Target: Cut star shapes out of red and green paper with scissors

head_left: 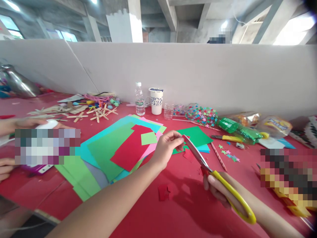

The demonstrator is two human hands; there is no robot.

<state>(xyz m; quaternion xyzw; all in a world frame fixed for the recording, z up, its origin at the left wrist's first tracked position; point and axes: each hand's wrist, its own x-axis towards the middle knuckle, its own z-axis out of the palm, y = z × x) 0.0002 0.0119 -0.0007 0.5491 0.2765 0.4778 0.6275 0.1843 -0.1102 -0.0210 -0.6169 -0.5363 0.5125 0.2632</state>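
Scissors (pixel 213 173) slanted from our right hand's (pixel 219 190) grip, their long axis running forward-left to our left hand (pixel 167 148), which pinched a red paper scrap (pixel 183 136) (mostly hidden) at the tips. The water bottle (pixel 139 103) seemingly read "C'estbon"; the cup's (pixel 156 102) lettering defeated us.

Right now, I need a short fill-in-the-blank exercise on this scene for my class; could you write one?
The right hand grips the yellow-handled ____.
Left of the cup stands a white-capped ____.
The table is coloured ____.
The small square overlapping the red paper is light ____.

Missing words: scissors; bottle; red; green.
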